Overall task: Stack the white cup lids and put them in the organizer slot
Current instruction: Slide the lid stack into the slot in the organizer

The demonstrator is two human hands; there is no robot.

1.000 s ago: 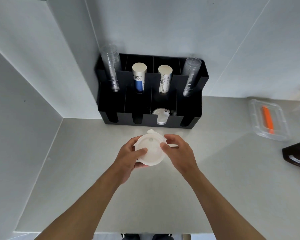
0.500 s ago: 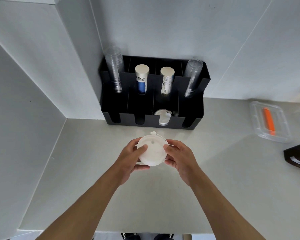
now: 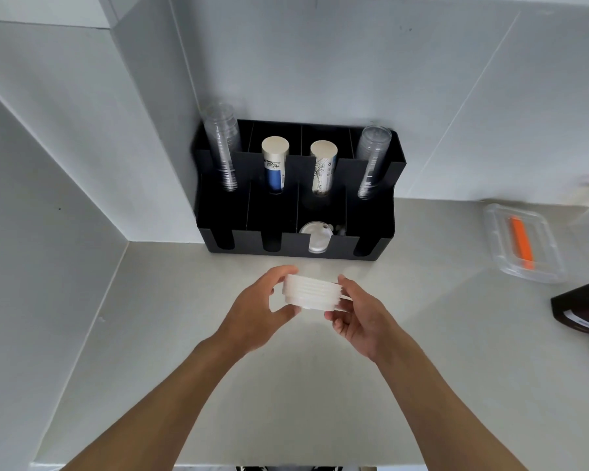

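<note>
- Pale counter (image 3: 218,368) meets grey wall panels; black organizer (image 3: 296,246) stands at the back against the wall.
- In front of the organizer, left hand (image 3: 255,314) and right hand (image 3: 361,317) clasp a stack of white lids (image 3: 312,294), seen edge-on, above the counter.
- One white lid (image 3: 315,237) sits in the organizer's third front slot from the left.

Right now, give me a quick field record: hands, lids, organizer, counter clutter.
left hand: grips left side of lid stack
right hand: grips right side of lid stack
lid stack: white, nested, held above the counter, in front of the organizer
organizer: black, against the wall
front slots: third from left holds white lids; others look empty
rear slots: clear cups at both ends, two paper cup stacks in the middle
clutter: clear tray with an orange item, far right
</note>
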